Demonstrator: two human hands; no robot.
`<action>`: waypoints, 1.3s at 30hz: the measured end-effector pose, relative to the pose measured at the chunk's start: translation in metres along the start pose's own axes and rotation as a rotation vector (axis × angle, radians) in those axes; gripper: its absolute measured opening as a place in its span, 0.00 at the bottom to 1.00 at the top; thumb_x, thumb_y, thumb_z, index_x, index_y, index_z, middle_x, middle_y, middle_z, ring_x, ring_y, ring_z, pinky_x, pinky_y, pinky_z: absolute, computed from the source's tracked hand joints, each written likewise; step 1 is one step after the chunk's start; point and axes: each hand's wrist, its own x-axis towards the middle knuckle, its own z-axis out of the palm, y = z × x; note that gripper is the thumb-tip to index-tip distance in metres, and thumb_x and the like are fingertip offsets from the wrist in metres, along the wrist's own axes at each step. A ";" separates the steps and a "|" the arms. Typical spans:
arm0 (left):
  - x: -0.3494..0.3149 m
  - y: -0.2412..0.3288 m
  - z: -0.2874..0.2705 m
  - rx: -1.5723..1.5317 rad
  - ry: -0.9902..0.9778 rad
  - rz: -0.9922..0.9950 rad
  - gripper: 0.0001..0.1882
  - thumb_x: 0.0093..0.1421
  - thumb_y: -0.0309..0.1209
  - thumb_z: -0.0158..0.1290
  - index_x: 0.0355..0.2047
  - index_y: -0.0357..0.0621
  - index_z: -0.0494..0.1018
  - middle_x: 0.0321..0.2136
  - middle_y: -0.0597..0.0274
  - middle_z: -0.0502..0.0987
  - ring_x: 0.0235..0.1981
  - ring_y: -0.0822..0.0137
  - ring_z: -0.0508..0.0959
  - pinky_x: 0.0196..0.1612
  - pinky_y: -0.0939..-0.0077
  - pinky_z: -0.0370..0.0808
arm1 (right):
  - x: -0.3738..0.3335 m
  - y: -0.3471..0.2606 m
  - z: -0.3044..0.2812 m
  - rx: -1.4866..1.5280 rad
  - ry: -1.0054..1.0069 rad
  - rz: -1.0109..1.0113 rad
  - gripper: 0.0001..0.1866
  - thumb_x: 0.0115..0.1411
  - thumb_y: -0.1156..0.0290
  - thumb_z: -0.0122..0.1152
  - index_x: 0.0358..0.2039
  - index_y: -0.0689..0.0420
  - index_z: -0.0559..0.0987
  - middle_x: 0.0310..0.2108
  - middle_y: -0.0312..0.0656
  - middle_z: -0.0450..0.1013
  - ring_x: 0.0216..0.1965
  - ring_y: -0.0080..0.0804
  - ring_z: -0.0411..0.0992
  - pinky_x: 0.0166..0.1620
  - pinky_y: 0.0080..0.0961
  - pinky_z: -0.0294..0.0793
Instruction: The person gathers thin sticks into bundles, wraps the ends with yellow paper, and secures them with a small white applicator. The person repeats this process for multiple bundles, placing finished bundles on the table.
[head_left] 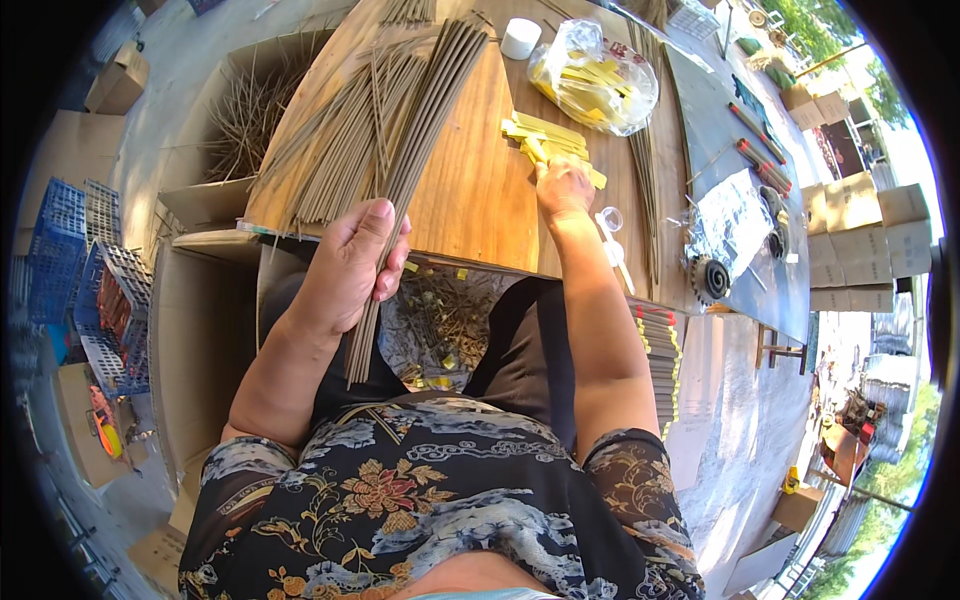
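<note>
My left hand [365, 250] is closed round a bundle of long, thin brown incense sticks [432, 115]. The bundle slants up and away over the wooden table, its lower ends hanging above my lap. At the table's middle right, my right hand [566, 190] has its fingers pinched on a yellow paper strip at the near side of a loose pile of yellow strips [545, 132]. More yellow strips fill a clear plastic bag [595, 80] just beyond. Loose incense sticks [335, 150] lie spread on the table left of the held bundle.
Left of the wooden table [480, 215], a cardboard box [215, 140] holds a tangle of sticks. A white round container [520, 38] stands at the far side. To the right are a black tape roll [711, 280], banded bundles [655, 360] and stacked cartons [850, 245]. Blue crates [60, 240] stand far left.
</note>
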 end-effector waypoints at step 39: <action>-0.007 0.016 0.006 0.155 -0.039 0.020 0.18 0.63 0.44 0.38 0.30 0.41 0.65 0.16 0.69 0.64 0.13 0.83 0.60 0.13 0.92 0.59 | -0.123 -0.021 -0.014 -0.098 -0.136 -0.283 0.40 0.53 0.44 0.49 0.55 0.66 0.58 0.60 0.48 0.48 0.62 0.43 0.42 0.59 0.47 0.43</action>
